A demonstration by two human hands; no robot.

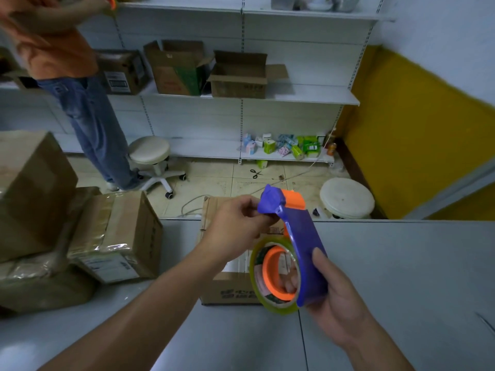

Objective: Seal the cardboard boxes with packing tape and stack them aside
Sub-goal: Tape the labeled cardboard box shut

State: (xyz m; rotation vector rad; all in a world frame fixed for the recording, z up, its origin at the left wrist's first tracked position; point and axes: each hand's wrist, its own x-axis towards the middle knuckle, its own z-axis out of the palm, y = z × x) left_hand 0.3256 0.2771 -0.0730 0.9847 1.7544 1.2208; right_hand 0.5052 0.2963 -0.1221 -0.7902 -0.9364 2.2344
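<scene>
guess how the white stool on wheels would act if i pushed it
The white stool would probably roll easily, since its legs end in casters on tile floor. Pushed at the seat, it might wobble on its single column.

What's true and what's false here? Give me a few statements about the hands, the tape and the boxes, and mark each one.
1. The right hand holds the purple tape dispenser. True.
2. The left hand hangs empty. False: it pinches the dispenser's front end.
3. Scissors lie on the floor. True.
4. The rightmost shelf box is sealed. False: its flaps stand open.
5. Taped boxes sit stacked at the left. True.
</scene>
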